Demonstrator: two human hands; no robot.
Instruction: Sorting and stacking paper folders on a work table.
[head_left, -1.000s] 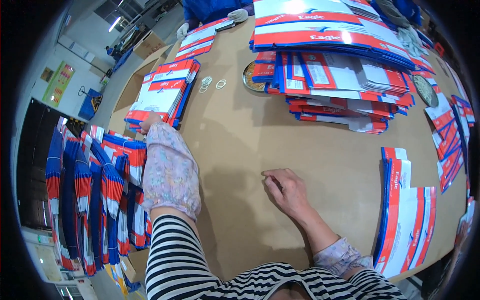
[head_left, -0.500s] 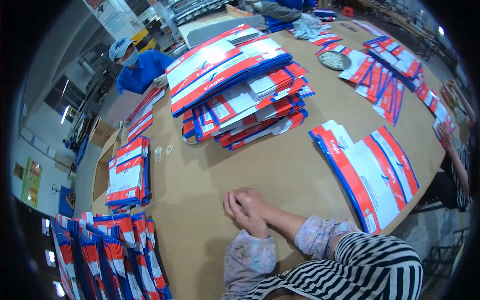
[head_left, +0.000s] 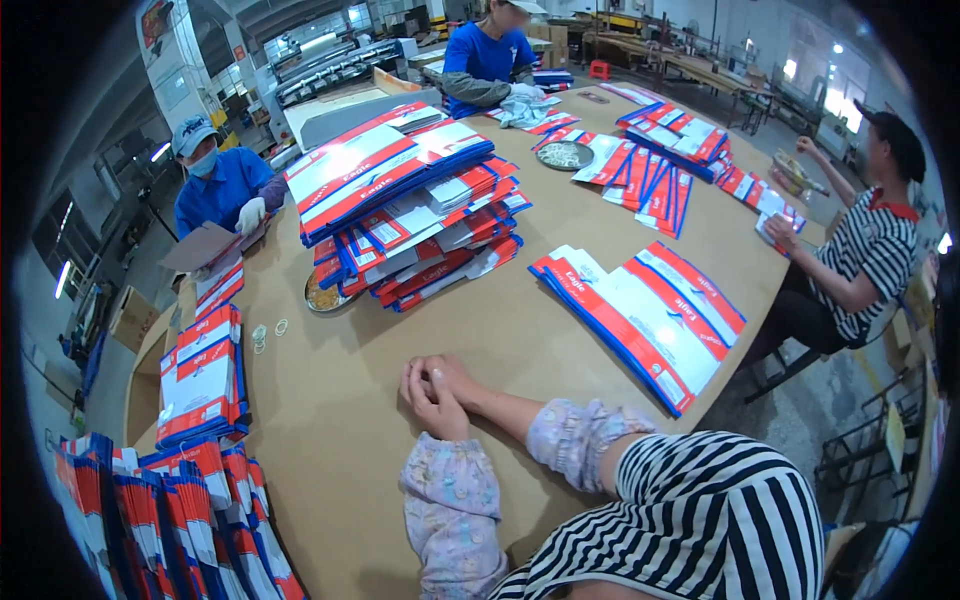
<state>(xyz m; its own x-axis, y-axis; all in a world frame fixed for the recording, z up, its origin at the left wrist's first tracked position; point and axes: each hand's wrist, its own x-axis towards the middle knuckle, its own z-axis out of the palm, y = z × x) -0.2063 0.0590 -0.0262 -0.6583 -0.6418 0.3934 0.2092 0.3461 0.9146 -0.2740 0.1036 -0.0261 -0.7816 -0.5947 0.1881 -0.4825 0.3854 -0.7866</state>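
Observation:
My left hand (head_left: 438,412) and my right hand (head_left: 449,376) rest folded together on the brown tabletop (head_left: 350,450), fingers closed over one another, with no object showing in them. To their right lies a flat stack of red, white and blue printed cardboard sleeves (head_left: 640,325). Beyond my hands rises a tall, uneven pile of the same printed sleeves (head_left: 400,200). Left of them, near the table edge, stands a neater stack of sleeves (head_left: 203,375).
Bundled sleeves (head_left: 185,520) crowd the lower left. Rubber bands (head_left: 260,338) lie near the left edge. A round dish (head_left: 565,155) sits farther back beside fanned sleeves (head_left: 640,185). Co-workers (head_left: 215,180) are at the left, far side and right.
The view has shifted up and to the right, so more of the far and right co-workers shows. My folded hands keep their pose on the table.

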